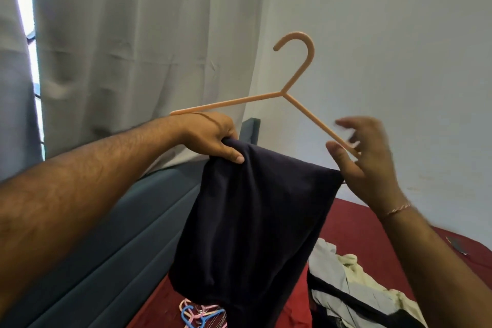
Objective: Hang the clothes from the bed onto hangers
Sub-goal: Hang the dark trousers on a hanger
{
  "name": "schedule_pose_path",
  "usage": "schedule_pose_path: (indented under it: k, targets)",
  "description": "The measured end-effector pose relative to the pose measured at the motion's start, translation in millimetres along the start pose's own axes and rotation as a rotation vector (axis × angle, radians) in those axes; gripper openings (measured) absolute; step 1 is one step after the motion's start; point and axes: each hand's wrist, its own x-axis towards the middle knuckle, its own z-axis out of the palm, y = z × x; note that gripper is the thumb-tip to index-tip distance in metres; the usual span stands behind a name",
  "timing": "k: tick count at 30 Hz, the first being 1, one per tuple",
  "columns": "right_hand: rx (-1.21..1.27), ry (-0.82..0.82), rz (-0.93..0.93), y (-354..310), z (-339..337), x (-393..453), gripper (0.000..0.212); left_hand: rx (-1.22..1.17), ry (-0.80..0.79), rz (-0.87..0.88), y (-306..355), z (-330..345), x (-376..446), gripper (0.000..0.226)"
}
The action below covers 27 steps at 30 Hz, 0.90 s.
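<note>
left forearm (80,194) raised, left hand (210,136) grips garment (253,221)

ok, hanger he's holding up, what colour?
Peach-orange hanger, plain, no pattern. Only the head view shows it, clear against the white wall.

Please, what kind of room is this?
Probably a bedroom: a bed with a red sheet and loose clothes on it, a padded headboard, and curtains over a window.
</note>
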Motion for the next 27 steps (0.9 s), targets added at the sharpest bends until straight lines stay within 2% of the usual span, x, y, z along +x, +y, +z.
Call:
schedule_pose_path:
  k: [1,2,3,5,7,8,9,11,12,13,14,15,17,18,19,20,21,24,27]
  targets:
    - [0.177,-0.196,0.089,2,-10,3,0.022,0.013,0.008,-0.003,4,-1,3,0.042]
    - [0.34,-0.35,0.164,3,-19,5,0.022,0.038,0.014,-0.005,10,-1,6,0.043]
    - [0.457,-0.428,0.203,6,-27,6,0.025,0.071,0.015,-0.01,14,-2,10,0.044]
    - [0.543,-0.431,0.242,11,-36,6,0.028,0.131,0.005,-0.034,23,-4,17,0.045]
    - [0.516,-0.315,0.267,16,-40,5,0.028,0.296,0.062,-0.054,32,-1,25,0.045]
    - [0.48,-0.252,0.272,20,-41,5,0.028,0.422,0.183,-0.025,37,3,28,0.042]
    - [0.449,-0.204,0.28,25,-42,5,0.027,0.52,0.396,0.052,40,13,30,0.038]
    - [0.436,-0.144,0.299,39,-48,5,0.026,0.497,0.929,0.18,50,43,31,0.025]
    - [0.437,-0.129,0.297,46,-52,5,0.025,0.409,1.168,0.148,59,63,32,0.022]
    - [0.438,-0.118,0.297,52,-57,4,0.025,0.259,1.325,0.035,67,81,35,0.022]
    - [0.446,-0.107,0.298,58,-61,3,0.024,0.006,1.388,-0.119,77,96,41,0.025]
    - [0.451,-0.099,0.299,63,-64,3,0.024,-0.343,1.354,-0.252,84,108,50,0.028]
    - [0.452,-0.087,0.305,73,-68,2,0.024,-1.096,1.019,-0.391,98,120,67,0.025]
    - [0.446,-0.08,0.31,78,-70,3,0.024,-1.367,0.834,-0.402,100,124,76,0.025]
    - [0.436,-0.071,0.318,84,-71,3,0.024,-1.465,0.706,-0.392,101,129,83,0.026]
    - [0.427,-0.058,0.33,89,-72,3,0.025,-1.395,0.639,-0.381,100,135,88,0.025]
    - [0.422,-0.045,0.346,95,-74,2,0.025,-1.247,0.639,-0.378,101,140,93,0.022]
    - [0.422,-0.013,0.384,111,-78,-2,0.025,-0.872,0.79,-0.439,100,145,101,0.025]
    - [0.405,0.02,0.409,120,-81,-4,0.025,-0.81,0.798,-0.403,110,141,105,0.03]
